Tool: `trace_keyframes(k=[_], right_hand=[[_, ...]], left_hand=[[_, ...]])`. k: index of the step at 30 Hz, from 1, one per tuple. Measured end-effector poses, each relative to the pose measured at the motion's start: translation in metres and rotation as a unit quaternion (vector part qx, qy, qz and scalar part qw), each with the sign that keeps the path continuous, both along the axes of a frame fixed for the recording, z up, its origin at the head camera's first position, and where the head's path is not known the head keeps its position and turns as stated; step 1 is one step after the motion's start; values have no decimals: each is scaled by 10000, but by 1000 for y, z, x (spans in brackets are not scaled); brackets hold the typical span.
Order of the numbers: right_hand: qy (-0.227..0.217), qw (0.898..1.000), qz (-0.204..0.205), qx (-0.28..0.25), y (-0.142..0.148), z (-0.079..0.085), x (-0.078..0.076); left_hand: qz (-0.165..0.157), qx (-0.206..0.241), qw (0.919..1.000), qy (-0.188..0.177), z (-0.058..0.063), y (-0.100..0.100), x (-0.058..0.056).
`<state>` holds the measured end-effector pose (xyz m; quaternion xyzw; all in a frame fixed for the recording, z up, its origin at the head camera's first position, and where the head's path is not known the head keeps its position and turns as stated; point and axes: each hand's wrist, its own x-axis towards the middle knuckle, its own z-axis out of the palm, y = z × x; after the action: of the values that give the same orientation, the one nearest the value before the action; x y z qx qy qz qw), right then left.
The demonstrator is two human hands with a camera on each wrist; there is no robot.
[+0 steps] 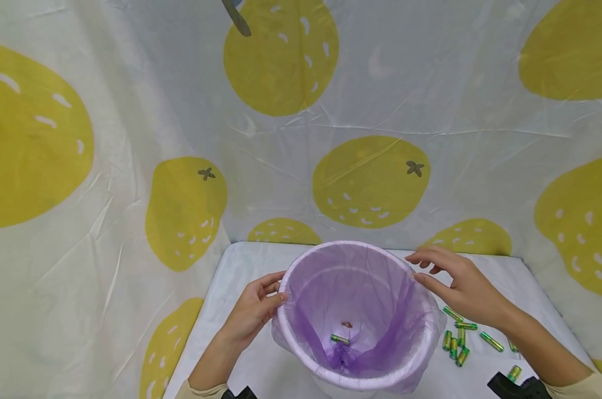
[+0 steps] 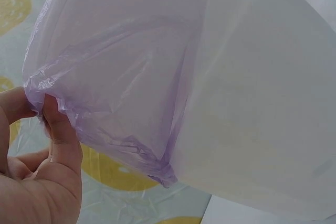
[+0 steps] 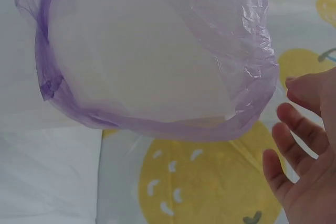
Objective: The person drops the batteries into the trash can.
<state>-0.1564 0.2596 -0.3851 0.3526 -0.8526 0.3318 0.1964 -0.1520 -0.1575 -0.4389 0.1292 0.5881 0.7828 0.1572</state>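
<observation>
A white trash can stands tilted toward me, lined with a thin purple trash bag folded over its rim. At the left of the rim my left hand pinches the bag's edge between thumb and fingers; the left wrist view shows the bunched plastic there. My right hand is beside the rim's right side, fingers loosely bent and spread. In the right wrist view its fingers are apart from the bag. Inside the can lie a green battery and a small brown thing, too small to tell.
Several green batteries lie scattered on the white tabletop right of the can, one close to the right wrist. A curtain printed with yellow fruit encloses the table at the back and sides.
</observation>
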Motion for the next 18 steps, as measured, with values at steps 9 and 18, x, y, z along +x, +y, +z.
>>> trace_keyframes(k=[9, 18], right_hand=[[-124, 9991, -384, -102, 16, -12, 8], [-267, 9963, -661, -477, 39, -39, 17]], left_hand=[[-16, 58, 10000, -6, 0, -2, 1], [-84, 108, 9999, 21, 0, -1, -1]])
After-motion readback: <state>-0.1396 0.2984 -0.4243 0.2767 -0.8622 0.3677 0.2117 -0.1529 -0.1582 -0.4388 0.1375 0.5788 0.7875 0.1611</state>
